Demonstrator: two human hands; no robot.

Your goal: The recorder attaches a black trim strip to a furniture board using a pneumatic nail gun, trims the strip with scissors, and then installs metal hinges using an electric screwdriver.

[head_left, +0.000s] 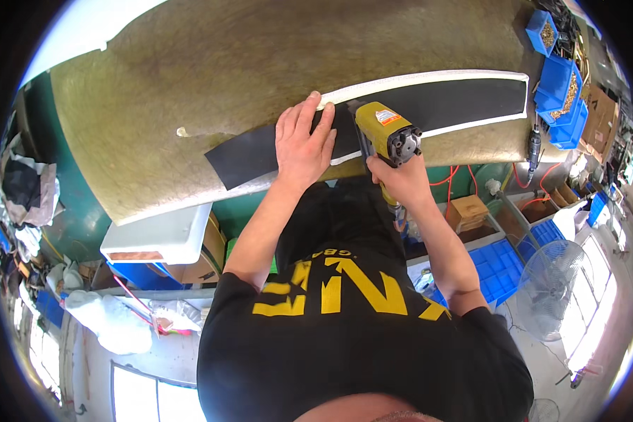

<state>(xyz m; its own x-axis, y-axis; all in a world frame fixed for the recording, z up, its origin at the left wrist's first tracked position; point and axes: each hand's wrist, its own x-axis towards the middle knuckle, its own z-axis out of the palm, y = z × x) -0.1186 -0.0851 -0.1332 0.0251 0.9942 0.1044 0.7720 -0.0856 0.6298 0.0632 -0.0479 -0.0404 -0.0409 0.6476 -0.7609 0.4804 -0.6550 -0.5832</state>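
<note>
A long black curved panel (436,105) lies across the worktable, with a white strip (429,78) along much of its edge. My left hand (304,144) rests on the panel with its fingers stretched out, the fingertips at the end of the white strip on the far edge. In my right hand (404,181) is a yellow pneumatic staple gun (383,126), its handle wrapped by my fingers. The gun's nose is over the panel, just right of my left hand; whether it touches the panel cannot be made out.
The brown-covered worktable (211,77) has a small torn spot at left. Blue bins (557,88) with small brownish pieces stand at its right end, near a dark air tool (534,151). Red hoses (449,184) hang at the near edge. A white container (158,235) stands below, left; a fan (555,288) stands right.
</note>
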